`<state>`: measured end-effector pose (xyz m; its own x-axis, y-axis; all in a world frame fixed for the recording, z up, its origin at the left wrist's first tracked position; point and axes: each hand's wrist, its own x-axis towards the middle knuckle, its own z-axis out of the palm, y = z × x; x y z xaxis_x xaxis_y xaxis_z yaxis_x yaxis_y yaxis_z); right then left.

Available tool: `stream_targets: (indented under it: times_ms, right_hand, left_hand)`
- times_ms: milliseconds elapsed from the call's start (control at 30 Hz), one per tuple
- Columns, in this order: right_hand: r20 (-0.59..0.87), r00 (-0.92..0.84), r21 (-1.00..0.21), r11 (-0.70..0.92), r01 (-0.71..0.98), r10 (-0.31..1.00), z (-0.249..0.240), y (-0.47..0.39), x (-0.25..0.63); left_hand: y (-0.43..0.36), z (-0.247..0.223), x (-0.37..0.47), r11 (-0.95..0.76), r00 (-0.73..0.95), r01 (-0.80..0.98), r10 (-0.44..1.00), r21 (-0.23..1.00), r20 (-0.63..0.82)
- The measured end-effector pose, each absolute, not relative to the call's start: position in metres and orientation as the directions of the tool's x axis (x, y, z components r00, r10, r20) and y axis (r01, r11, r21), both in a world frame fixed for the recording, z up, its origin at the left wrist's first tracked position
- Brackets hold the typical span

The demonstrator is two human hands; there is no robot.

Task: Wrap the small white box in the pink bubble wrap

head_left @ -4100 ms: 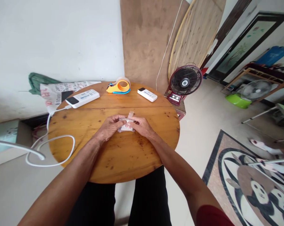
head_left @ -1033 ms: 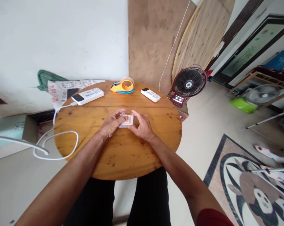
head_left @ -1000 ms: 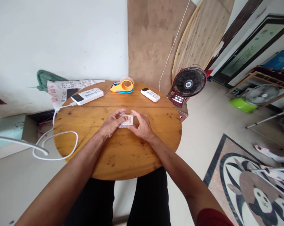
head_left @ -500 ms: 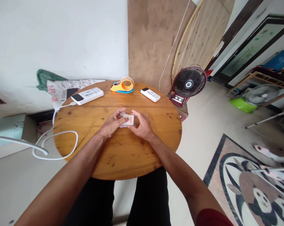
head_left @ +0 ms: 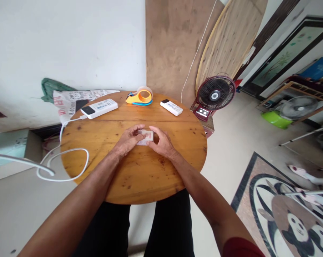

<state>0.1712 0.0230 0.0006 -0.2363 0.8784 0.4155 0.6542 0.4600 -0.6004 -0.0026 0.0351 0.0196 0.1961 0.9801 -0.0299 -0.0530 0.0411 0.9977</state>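
A small pale box with reddish print (head_left: 149, 135) is between my two hands, over the middle of the round wooden table (head_left: 140, 178). Its surface looks clear or shiny toward the left. My left hand (head_left: 130, 140) grips the box's left side, the thumb lying on top of it. At the right end, my right hand (head_left: 161, 142) curves around the box, thumb at the near corner and fingers at the far one. The fingers' undersides are hidden.
Along the table's far edge stand a white power bank (head_left: 104, 108) with a cable (head_left: 86, 157), an orange and blue tape dispenser (head_left: 140, 97) and a smaller white device (head_left: 171, 107). A dark red fan (head_left: 215, 94) stands beyond the right edge.
The box has shifted slightly to the right and more of its clear left part shows. My left thumb has slid a little off the printed area. Both hands stay around the box.
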Motion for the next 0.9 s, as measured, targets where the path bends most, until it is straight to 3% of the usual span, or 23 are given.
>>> stream_targets:
  times_ms: [533, 900]
  right_hand:
    - [0.493, -0.303, -0.523, 0.556, 0.646, 0.816, 0.0055, 0.0206, 0.1728]
    - [0.498, -0.416, -0.263, 0.59, 0.763, 0.761, 0.0085, 0.0163, 0.1725]
  left_hand:
    - [0.0448, 0.0149, -0.0089, 0.062, 0.093, -0.144, 0.994, 0.988, -0.048]
    - [0.0383, 0.0188, -0.0071, 0.017, 0.129, -0.095, 0.992, 0.995, -0.005]
